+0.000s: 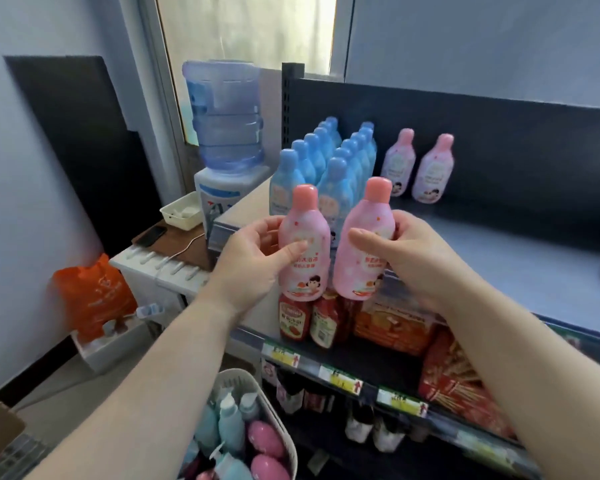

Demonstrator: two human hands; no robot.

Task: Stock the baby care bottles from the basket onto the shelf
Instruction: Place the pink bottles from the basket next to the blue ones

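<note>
My left hand [253, 261] grips one pink baby care bottle [303, 237] upright. My right hand [409, 251] grips a second pink bottle [368, 237] beside it. Both are held in front of the top shelf [499, 258], level with its front edge. On that shelf stand two rows of blue bottles [329, 161] at the left and two pale pink bottles [416, 168] against the back panel. The white basket [253, 382] sits low at the bottom centre, holding several blue and pink bottles.
Below the top shelf, ketchup pouches [305, 320] and orange boxes [392, 323] fill the second shelf. A water dispenser [222, 140] stands left of the shelving, with a small table [167, 251] and an orange bag [90, 296] beside it.
</note>
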